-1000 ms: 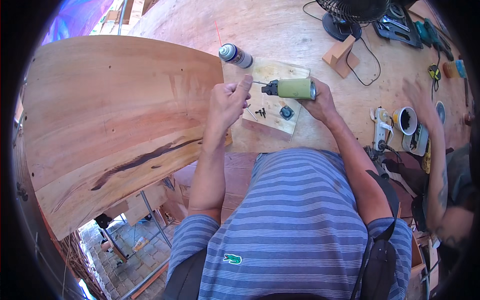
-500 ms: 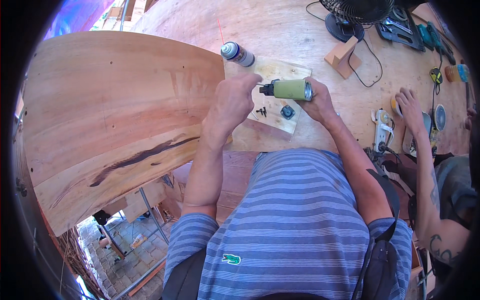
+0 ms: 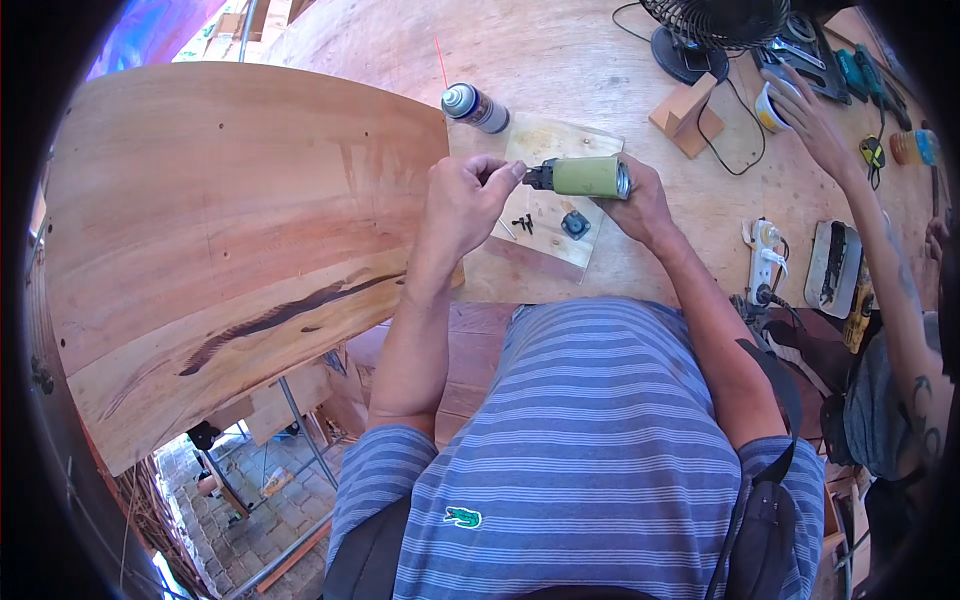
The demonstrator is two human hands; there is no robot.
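Observation:
A green cylindrical housing [image 3: 588, 177] with a metal-rimmed right end and a black fitting on its left end lies level in my right hand [image 3: 643, 205], whose fingers curl round it from behind and below. At the black fitting [image 3: 538, 177], my left hand [image 3: 472, 200] pinches thumb and forefinger together; what is between them is too small to make out. Below the housing, several black screws [image 3: 523, 223] and a square dark part with a round centre [image 3: 575, 224] lie on a small pale board [image 3: 550, 245]. An aerosol can [image 3: 480, 110] with a red straw stands beyond my left hand.
A large wooden panel [image 3: 250, 190] rises at the left. On the right are an angled wooden block [image 3: 688, 115], a fan [image 3: 690, 55], a power strip [image 3: 765, 260] and a grey tray [image 3: 833, 265]. A co-worker's hand [image 3: 815, 125] holds a white-and-yellow round object [image 3: 770, 108].
My left hand has turned, so its thumb now shows at the fitting. The housing has shifted slightly right. The co-worker's hand has moved farther back with the round object.

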